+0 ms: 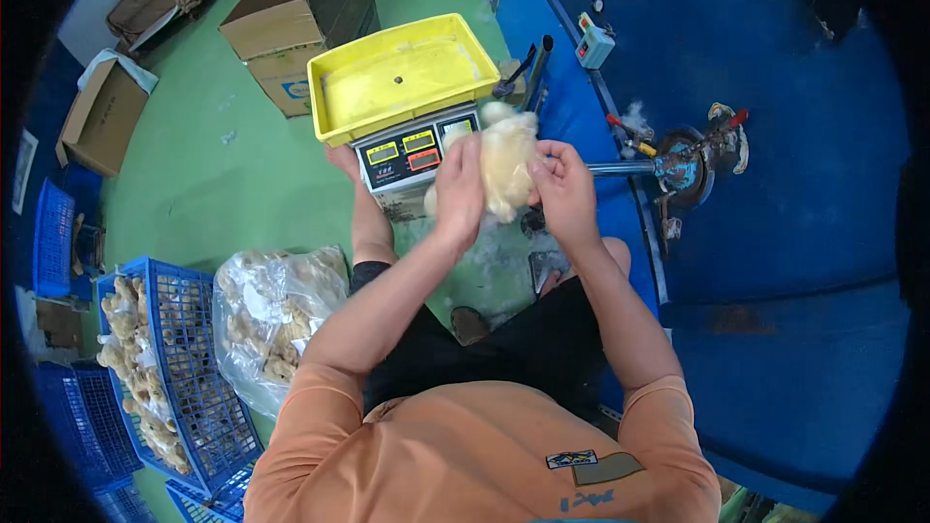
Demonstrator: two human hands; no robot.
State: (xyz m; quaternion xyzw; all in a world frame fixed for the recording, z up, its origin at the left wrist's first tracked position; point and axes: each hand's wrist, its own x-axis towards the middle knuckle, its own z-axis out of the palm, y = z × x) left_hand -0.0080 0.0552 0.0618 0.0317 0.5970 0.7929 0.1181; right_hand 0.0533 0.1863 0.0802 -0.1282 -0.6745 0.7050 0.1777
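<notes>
green floor, blue wall | scale (407, 157) ahead | toy (506, 167) stands tall before scale | left hand (459, 189), right hand (562, 186) fingers pinch toy

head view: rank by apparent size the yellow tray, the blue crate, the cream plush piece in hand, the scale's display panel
1. Blue crate, though it sits nearer the camera, so unsure against the tray.
2. Yellow tray.
3. Cream plush piece, held in both hands.
4. Scale display panel; close to the plush piece in apparent size.

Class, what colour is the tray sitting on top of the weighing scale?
Bright yellow. The tray on the scale shows best in the head view.
</notes>
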